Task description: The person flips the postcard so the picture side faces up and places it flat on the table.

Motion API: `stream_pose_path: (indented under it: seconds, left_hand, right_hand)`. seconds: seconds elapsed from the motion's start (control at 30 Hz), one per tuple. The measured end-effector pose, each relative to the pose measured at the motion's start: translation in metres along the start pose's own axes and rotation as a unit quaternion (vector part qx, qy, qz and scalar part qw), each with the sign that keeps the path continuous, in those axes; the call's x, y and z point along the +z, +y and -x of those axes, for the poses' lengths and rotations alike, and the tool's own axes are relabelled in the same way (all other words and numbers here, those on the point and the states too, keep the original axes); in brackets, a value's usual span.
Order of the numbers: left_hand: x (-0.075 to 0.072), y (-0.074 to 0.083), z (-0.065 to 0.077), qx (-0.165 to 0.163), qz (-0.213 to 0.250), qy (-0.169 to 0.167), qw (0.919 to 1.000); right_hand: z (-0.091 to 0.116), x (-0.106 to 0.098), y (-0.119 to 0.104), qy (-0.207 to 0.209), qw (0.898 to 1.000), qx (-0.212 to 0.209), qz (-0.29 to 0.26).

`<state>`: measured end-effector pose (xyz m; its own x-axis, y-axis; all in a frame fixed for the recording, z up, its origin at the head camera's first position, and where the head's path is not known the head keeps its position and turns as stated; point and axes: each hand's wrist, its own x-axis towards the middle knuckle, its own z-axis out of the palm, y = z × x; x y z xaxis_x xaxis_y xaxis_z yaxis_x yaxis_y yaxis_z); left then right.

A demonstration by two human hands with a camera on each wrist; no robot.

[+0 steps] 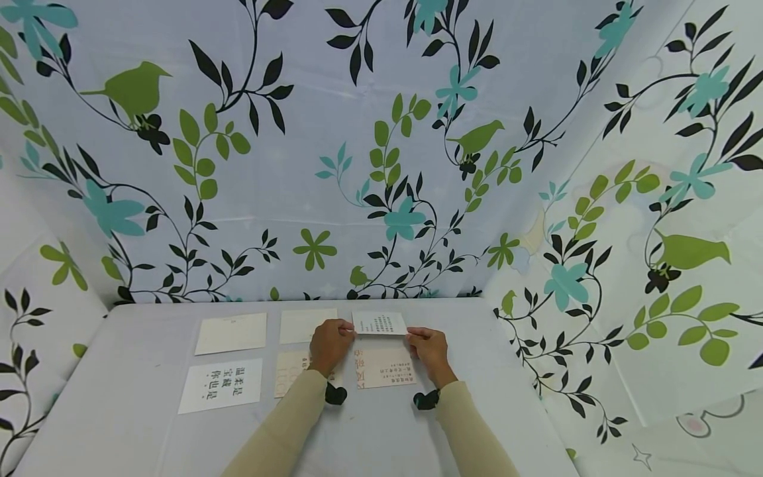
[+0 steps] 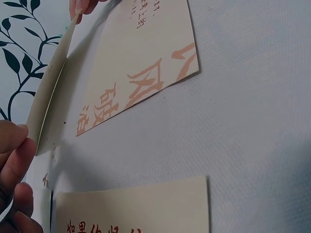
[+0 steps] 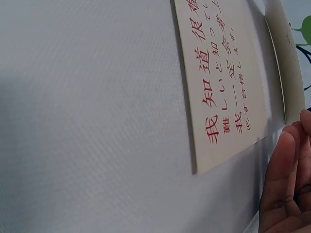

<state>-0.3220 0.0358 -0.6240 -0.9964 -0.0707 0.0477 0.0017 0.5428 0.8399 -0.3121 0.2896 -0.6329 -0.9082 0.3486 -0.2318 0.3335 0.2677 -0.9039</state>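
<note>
Held card [image 1: 379,323] is at the back of the worktop [image 1: 489,424], just beyond the orange-lettered card [image 1: 386,368], with its printed face toward the head camera. Left hand [image 1: 330,346] is at its left side, right hand [image 1: 429,351] at its right. Left fingers [image 2: 18,160] are clamped on a near corner, thumb against fingertip; right fingers [image 3: 282,153] pinch the other side the same way. Near edge is raised; can't tell whether the far edge touches the worktop.

Handling, my read: very light, thin card stock — weight's a non-issue. Semi-stiff: both wrist views show a slight bow, so squeezing the hands toward each other would buckle it. Surface looks matte, so slip should be low (finish is hard to judge here). Fragile only in the card sense: creases, dinged corners, smudged print.

Where to hold: opposite short edges, light pinch, tips only — the current grip looks right. Stay off the printed middle. Lying flat it'd be awkward to pick up; best bet is getting a nail under a corner or edge. Watch the orange-lettered card close by: a low near edge could catch and drag it.
</note>
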Motion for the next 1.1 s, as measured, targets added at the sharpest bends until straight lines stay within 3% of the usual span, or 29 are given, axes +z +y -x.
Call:
stream_pose_path:
  seconds: [1.1]
  left_hand:
    - [0.001,-0.002,0.0022,0.013,-0.006,-0.035,0.9993]
  right_hand:
    - [0.0027,0.0021,-0.0009,-0.027,0.999,0.019,-0.012]
